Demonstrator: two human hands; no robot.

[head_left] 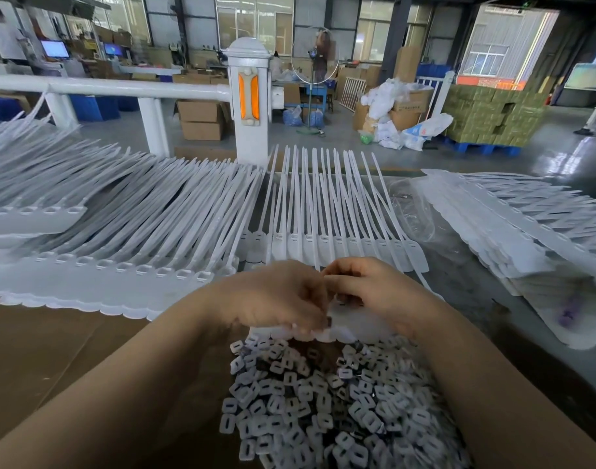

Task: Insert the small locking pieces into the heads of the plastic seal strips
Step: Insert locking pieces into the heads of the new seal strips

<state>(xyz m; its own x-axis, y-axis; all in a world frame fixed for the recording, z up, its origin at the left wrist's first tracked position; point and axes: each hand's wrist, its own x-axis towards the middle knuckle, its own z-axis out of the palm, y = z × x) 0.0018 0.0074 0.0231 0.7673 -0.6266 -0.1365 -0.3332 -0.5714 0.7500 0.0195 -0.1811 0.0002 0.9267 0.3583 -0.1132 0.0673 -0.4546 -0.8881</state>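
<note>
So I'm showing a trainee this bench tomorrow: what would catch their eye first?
Probably the heap of locking pieces nearest the camera, between the forearms. Just beyond it, the left hand and right hand meet over a seal strip, and more strips fan across the table behind.

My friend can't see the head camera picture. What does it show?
Two hands, the left hand and right hand, meet over the row of white seal strips, fingers curled at its near edge. A pile of small locking pieces lies just below them.

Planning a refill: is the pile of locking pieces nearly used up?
No, plentiful: the locking pieces lie heaped between the forearms, covering the surface there.
</note>
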